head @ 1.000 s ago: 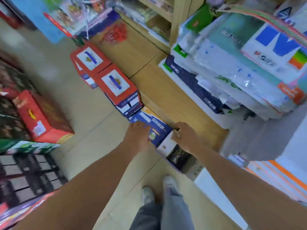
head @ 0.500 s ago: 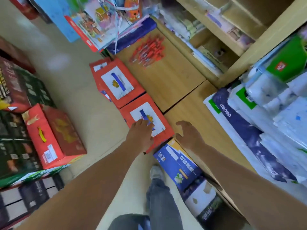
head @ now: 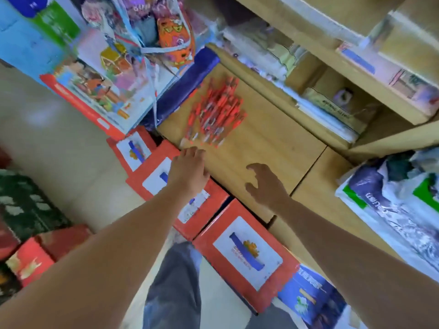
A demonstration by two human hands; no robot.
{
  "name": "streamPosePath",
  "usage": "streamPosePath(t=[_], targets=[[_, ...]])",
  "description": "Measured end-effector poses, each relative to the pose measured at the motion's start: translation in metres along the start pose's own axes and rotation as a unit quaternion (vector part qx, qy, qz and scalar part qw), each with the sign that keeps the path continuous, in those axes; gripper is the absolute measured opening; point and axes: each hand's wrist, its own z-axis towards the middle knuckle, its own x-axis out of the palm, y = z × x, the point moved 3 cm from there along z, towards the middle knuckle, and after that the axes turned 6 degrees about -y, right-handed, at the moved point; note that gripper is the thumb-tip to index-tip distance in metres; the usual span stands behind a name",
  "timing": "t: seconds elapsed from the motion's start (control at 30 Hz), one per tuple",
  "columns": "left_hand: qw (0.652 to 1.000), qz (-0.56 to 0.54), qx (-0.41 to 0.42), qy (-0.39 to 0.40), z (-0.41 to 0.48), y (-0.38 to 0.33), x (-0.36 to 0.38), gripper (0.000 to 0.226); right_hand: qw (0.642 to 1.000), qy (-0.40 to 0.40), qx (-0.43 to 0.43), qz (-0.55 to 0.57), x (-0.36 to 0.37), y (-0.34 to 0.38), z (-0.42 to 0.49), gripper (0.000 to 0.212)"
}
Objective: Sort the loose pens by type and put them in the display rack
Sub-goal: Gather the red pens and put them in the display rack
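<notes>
At the far left, bright toy boxes (head: 95,91) were seen leaning above the floor, and a row of red boxes (head: 247,255) was lined along the bench edge. The left hand (head: 190,172) was held out over those boxes, fingers nearly straight and nothing in them, its fingertips just short of the pens. The pens (head: 215,112), orange-red and seemingly all alike through the blur, were heaped in one loose pile on the wooden bench (head: 273,143), touched by neither hand. The right hand (head: 266,184) was held above the bench, near the pile but apart from it, fingers spread and loosely curled round nothing. Further right, shelves (head: 332,55) and stacked paper packs (head: 392,210) were seen; no display rack could be made out. The task was judged barely begun: no pen was picked up, sorted or racked.
</notes>
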Motion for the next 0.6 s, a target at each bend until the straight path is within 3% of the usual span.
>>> streamPosePath(t=[0.3, 0.6], targets=[[0.998, -0.011, 0.057, 0.012, 0.109, 0.062, -0.011, 0.065, 0.998, -0.045, 0.05, -0.002, 0.01, 0.058, 0.098, 0.073], [1.0, -0.004, 0.028, -0.014, 0.178, 0.075, 0.002, 0.074, 0.993, -0.107, 0.045, -0.033, 0.024, 0.078, 0.15, 0.076]])
